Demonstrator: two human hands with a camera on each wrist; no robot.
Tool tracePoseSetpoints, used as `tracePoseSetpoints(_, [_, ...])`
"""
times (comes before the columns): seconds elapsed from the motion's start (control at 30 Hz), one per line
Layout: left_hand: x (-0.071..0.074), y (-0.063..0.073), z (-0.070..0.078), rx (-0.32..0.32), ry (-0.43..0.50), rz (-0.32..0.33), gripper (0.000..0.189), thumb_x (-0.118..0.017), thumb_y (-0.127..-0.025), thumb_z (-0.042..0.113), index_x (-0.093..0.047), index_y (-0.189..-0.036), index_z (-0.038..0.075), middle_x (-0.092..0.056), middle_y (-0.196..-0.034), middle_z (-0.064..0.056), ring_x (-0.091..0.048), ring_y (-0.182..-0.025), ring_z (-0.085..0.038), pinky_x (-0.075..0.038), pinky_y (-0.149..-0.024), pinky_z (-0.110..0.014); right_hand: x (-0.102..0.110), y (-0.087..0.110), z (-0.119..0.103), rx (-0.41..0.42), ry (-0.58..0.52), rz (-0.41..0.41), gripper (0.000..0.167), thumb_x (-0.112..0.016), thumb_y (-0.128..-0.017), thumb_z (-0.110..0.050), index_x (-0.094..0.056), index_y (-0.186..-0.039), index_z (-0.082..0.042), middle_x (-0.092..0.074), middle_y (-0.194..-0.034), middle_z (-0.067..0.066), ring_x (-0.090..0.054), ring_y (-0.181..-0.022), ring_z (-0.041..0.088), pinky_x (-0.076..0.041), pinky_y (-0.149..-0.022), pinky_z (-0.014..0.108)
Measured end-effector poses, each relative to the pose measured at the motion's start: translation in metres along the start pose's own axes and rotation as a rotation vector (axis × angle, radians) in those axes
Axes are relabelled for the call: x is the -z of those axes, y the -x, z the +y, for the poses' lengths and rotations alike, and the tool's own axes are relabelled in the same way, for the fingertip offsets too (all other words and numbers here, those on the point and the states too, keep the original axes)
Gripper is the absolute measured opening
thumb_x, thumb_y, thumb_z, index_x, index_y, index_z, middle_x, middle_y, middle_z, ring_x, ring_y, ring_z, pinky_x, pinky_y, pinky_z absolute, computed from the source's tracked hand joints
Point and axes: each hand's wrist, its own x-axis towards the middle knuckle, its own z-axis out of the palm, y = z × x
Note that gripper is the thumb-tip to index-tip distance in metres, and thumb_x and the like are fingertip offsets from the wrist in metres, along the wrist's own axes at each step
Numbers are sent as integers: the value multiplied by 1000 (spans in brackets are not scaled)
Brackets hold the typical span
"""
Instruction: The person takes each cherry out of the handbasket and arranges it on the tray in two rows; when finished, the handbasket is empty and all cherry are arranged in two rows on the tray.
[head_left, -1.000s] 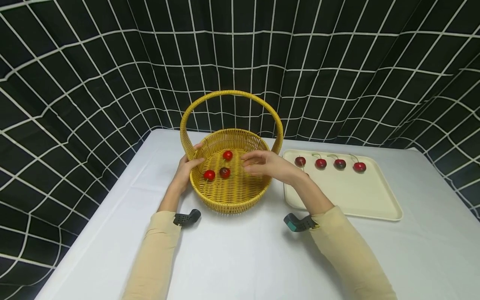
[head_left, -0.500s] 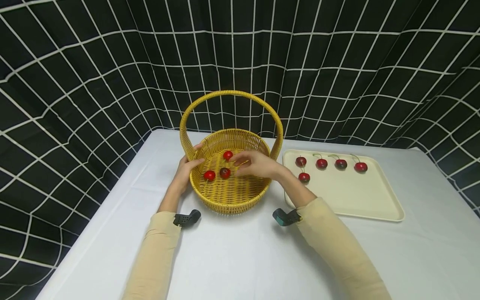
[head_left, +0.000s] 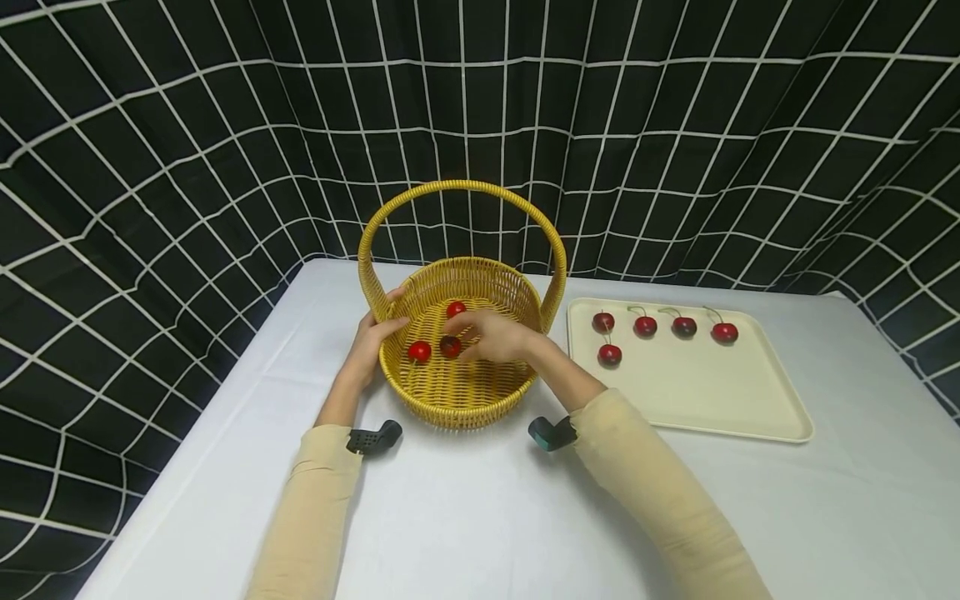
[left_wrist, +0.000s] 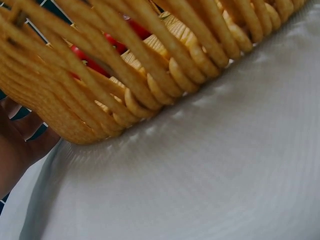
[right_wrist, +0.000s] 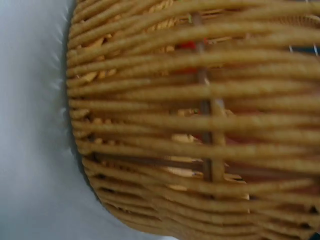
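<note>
A yellow wicker basket [head_left: 461, 412] with a tall arched handle stands on the table. My left hand [head_left: 366, 346] grips its left rim, thumb over the inside and fingers outside; in the left wrist view that hand [left_wrist: 17, 142] shows against the woven wall. My right hand [head_left: 495, 335] reaches over the right rim into the basket, thumb and fingers apart beside a dark red cherry [head_left: 451, 347]. A brighter red cherry [head_left: 419, 352] lies to the left, and another cherry [head_left: 456, 309] lies behind, close to the fingers. The basket wall [right_wrist: 150, 120] mostly hides the right hand in the right wrist view.
To the right lies a cream rectangular tray [head_left: 705, 392] with several stemmed cherries, most in a row along its far side and one cherry [head_left: 610, 355] nearer. A white cloth [head_left: 465, 508] covers the table. A black curtain [head_left: 480, 108] with white grid lines hangs behind.
My right hand has moved left and slightly down inside the basket, toward the dark cherry. The nearer tray cherry, mostly hidden by my right arm before, now shows fully. The left hand stays on the rim.
</note>
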Motion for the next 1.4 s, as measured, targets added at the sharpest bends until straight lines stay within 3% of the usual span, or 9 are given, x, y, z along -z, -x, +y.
tracePoseSetpoints(0.2, [0,1,2,-9,10,-1,55,-52,-92,10,-38,-146,11,-32,-151,-5,-32,-135,-22,-22,-111,-35,-7,-5,-3,-24,32,5,50,-68,-86,-2,-54,-133,-4,-54,-132,9,-48,-121,26,-37,-103,37])
tracePoseSetpoints(0.6, [0,0,2,-10,16,-5,54,-51,-93,9,-38,-146,11,-31,-151,-5,-32,-135,-23,-23,-111,-36,-16,-11,-6,-84,67,55,48,-69,-85,-1,-55,-131,-7,-56,-127,8,-53,-115,23,-42,-98,34])
tracePoseSetpoints(0.83, [0,-1,2,-6,18,-10,54,-51,-94,10,-38,-146,11,-31,-152,-5,-31,-136,-22,-21,-111,-36,-20,-14,-6,-81,124,26,45,-69,-85,-1,-57,-128,-7,-59,-120,8,-55,-108,21,-45,-95,32])
tracePoseSetpoints(1.1, [-1,-1,1,-10,15,-7,54,-51,-93,9,-39,-146,11,-32,-151,-5,-32,-135,-22,-21,-111,-36,-21,-14,-4,-97,165,11,44,-71,-85,-5,-59,-127,-7,-58,-128,8,-51,-120,22,-39,-102,34])
tracePoseSetpoints(1.4, [0,-1,0,-10,14,-10,54,-51,-94,9,-37,-146,12,-30,-152,-4,-30,-136,-22,-20,-112,-36,-24,-15,-2,-103,234,5,38,-71,-86,-10,-62,-123,-8,-61,-121,4,-54,-110,17,-42,-97,30])
